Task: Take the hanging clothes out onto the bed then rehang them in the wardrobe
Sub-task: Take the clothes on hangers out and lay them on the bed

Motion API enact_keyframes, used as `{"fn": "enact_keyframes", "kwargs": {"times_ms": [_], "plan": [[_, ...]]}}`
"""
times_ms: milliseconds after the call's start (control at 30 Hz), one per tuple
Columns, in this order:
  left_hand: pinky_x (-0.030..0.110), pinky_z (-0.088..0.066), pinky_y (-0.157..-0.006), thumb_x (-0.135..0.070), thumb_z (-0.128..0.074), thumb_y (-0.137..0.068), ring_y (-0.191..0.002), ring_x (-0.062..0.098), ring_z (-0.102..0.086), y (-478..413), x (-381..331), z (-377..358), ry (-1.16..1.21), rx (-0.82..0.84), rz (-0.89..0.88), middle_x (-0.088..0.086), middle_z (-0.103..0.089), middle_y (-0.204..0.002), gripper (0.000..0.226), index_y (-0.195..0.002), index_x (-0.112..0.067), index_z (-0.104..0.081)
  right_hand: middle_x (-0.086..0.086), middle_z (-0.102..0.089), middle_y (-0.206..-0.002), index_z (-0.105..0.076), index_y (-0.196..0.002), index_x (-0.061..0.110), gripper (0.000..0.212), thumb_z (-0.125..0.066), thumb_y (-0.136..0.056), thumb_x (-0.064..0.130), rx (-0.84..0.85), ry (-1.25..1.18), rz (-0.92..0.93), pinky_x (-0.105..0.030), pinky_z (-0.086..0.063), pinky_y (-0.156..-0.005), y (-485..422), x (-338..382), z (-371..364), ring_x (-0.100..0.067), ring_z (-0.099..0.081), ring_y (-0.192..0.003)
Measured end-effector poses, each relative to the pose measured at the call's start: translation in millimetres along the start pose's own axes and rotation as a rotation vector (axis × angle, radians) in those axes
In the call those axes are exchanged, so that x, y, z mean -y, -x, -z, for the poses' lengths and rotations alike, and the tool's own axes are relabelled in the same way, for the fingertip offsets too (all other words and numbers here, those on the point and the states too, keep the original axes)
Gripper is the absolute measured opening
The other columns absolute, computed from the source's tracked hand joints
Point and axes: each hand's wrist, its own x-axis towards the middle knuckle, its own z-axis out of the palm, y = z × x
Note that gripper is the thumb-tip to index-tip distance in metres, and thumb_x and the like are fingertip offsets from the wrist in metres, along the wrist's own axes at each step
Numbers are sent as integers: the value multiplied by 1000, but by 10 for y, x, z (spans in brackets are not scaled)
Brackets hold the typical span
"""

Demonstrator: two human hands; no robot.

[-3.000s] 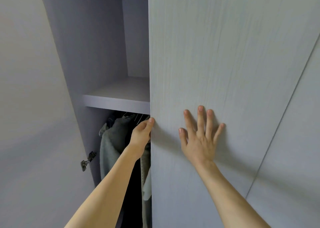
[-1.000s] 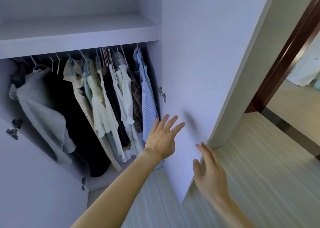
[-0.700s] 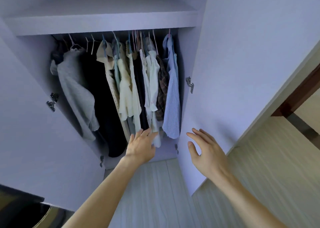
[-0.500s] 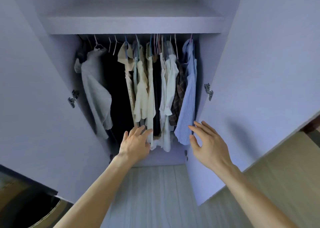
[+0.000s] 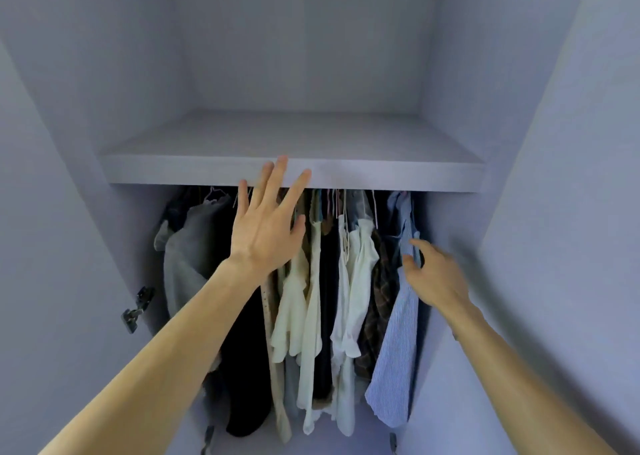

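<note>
Though empty and apart, left hand [image 5: 265,233] splayed before shelf [image 5: 381,177], right hand [image 5: 436,278] half-curled beside blue shirt [image 5: 394,368].

No readable text, label, brand mark or number anywhere in sight. Checked the hanging clothes [image 5: 350,281], the front edge of the shelf [image 5: 381,178] and the inside panels of the wardrobe [image 5: 304,56]: plain cloth and plain boards, with any garment tags too small or hidden to make out.
</note>
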Motion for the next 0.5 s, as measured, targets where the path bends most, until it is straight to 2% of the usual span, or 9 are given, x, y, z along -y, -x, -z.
{"fn": "enact_keyframes", "kwargs": {"times_ms": [33,100,167,233,300,400,500], "plan": [[57,-7,-122,-38,-50,-98,-154,26,1,-164,7,-23,-19,-21,-9,5,2,-168,73,-159,-33,-10,-9,-63,-124,-54,-132,16,36,-50,-98,29,6,-37,-37,-33,-45,-83,-185,-51,-47,-32,-57,-111],[57,-5,-122,-45,-45,-99,-154,26,3,-438,25,-93,-40,-45,-12,3,7,-168,75,-159,-34,-1,-14,-62,-127,-48,-138,14,43,-50,-98,30,37,-106,-129,-35,-47,-91,-517,-161,-153,-35,-57,-113],[55,-1,-122,-53,-36,-101,-154,23,6,-637,73,-214,-56,-31,-4,1,10,-167,74,-158,-36,7,-16,-59,-132,-41,-143,15,50,-46,-98,36,78,-157,-235,-41,-47,-98,-842,-346,-297,-37,-57,-117],[54,2,-123,-59,-23,-101,-154,20,11,-744,175,-381,-72,11,0,-2,12,-167,68,-156,-40,12,-16,-61,-130,-42,-142,15,57,-42,-94,47,121,-192,-302,-43,-49,-98,-1164,-616,-501,-37,-60,-114],[57,-2,-123,-60,-16,-101,-154,19,12,-780,276,-544,-57,23,3,-4,8,-168,64,-156,-42,10,-14,-68,-116,-49,-133,18,57,-41,-89,53,151,-245,-341,-46,-55,-90,-1397,-805,-675,-33,-67,-98],[58,-1,-122,-59,-23,-101,-154,19,10,-769,312,-751,-24,-46,20,-2,0,-168,65,-158,-40,1,-8,-70,-94,-50,-131,19,36,-56,-97,29,147,-406,-396,-38,-59,-72,-1446,-706,-723,-23,-68,-71],[59,1,-121,-58,-31,-100,-154,22,6,-828,283,-902,-8,-146,36,2,-10,-167,65,-158,-39,-10,-4,-69,-87,-50,-126,23,32,-56,-95,16,168,-449,-353,-27,-51,-53,-1491,-587,-753,-18,-64,-60]]}}
